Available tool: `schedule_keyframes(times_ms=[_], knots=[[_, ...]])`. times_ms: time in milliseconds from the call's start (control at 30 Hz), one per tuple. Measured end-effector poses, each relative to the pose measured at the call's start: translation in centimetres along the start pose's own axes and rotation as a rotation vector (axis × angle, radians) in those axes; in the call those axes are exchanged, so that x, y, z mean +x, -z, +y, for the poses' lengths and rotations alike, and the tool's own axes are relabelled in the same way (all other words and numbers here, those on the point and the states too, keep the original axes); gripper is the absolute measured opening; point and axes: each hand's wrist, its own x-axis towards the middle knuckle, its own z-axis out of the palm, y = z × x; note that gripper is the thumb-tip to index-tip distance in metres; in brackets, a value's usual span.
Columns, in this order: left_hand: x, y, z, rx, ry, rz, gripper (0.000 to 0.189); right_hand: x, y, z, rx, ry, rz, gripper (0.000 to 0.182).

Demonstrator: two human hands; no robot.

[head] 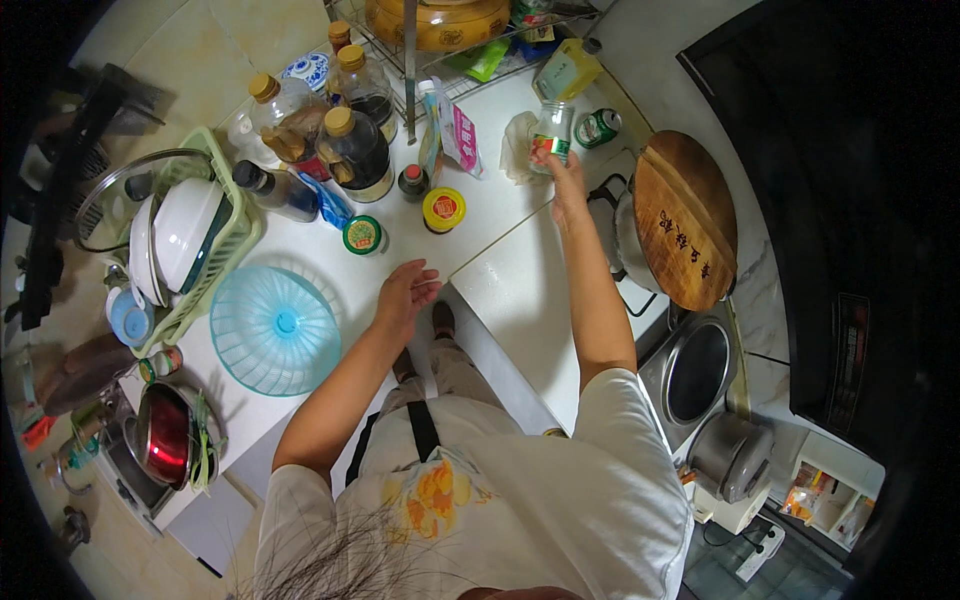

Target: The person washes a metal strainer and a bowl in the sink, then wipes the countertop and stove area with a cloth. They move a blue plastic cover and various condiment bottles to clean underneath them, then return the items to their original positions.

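Note:
My right hand (568, 184) grips the lower part of a clear glass jar (553, 124) with a red and green label, over the far part of the white counter. A crumpled pale cloth (519, 150) lies just left of the jar, and a green can (598, 127) is to its right. My left hand (407, 292) holds nothing, its fingers apart, above the counter's front edge. Beyond it are a yellow-lidded jar (444, 209), a green-lidded jar (362, 235) and a small red-capped bottle (413, 181). A blue plastic basket (276, 331) lies left of my left hand.
Large gold-capped bottles (355, 154) stand at the back left. A green dish rack (244, 232) holds white bowls. The sink (124, 465) area has a red metal bowl (165, 435). On the right, a wooden lid (685, 220) covers a pan on the stove. A wire shelf (411, 75) stands behind.

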Motion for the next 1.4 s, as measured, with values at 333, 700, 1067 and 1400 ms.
schedule_keyframes(times_ms=[333,700,1067,1400], knots=[[-1.4,-0.4,0.0,-0.001,0.011,0.004,0.032,4.2,-7.8,-1.3,0.057,0.108,-0.224,0.063],[-2.4,1.1,0.8,-0.082,-0.037,0.062,0.030,10.2,-12.3,-4.4,-0.903,0.314,-0.024,0.074],[-1.4,0.8,0.1,-0.113,-0.019,0.059,0.029,10.7,-13.5,-0.8,-0.692,0.648,0.023,0.059],[0.0,-0.3,-0.3,-0.077,0.010,0.015,0.030,7.5,0.5,9.5,-1.432,0.552,-0.016,0.045]])
